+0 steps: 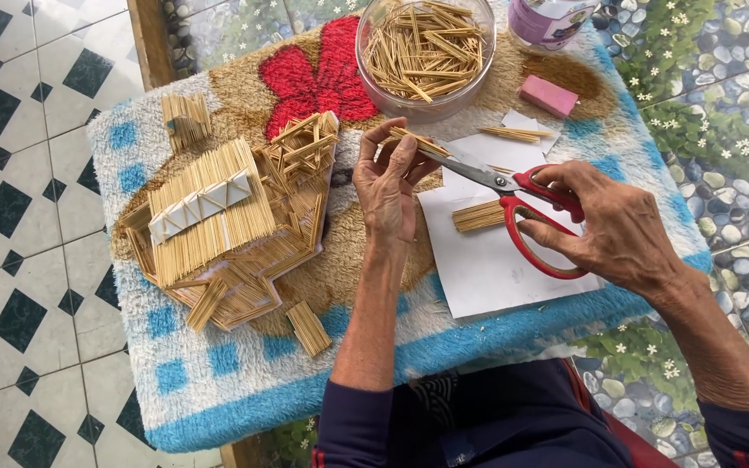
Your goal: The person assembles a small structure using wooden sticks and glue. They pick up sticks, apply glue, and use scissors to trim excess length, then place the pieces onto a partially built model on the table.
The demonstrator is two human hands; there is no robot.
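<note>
My dark sleeves (478, 425) sit closest, at the bottom edge, and both forearms reach up from them over the desk (244, 381) with its shaggy blue mat. My left hand (387, 186) stands upright, palm turned toward me, its fingers (400, 156) pressed together around a small bundle of sticks (418, 140), pinched between thumb and fingertips just above the white paper (487, 260). My right hand (617, 225) comes in from the side, wrist bent, fingers curled through the red handles of the scissors (513, 186); the blades point left and meet the bundle right beside my left fingertips.

To cut well, I judge I should keep the stick ends level, hold them tight near the blades so none slips, and close the scissors square across them over the paper.

A cut bundle (478, 215) lies on the paper under the scissors, another (513, 133) near its top edge. Beyond stands a clear bowl (426, 52) full of sticks, with a pink eraser (548, 95) to its right. The stick house (227, 217) lies well to the left.
</note>
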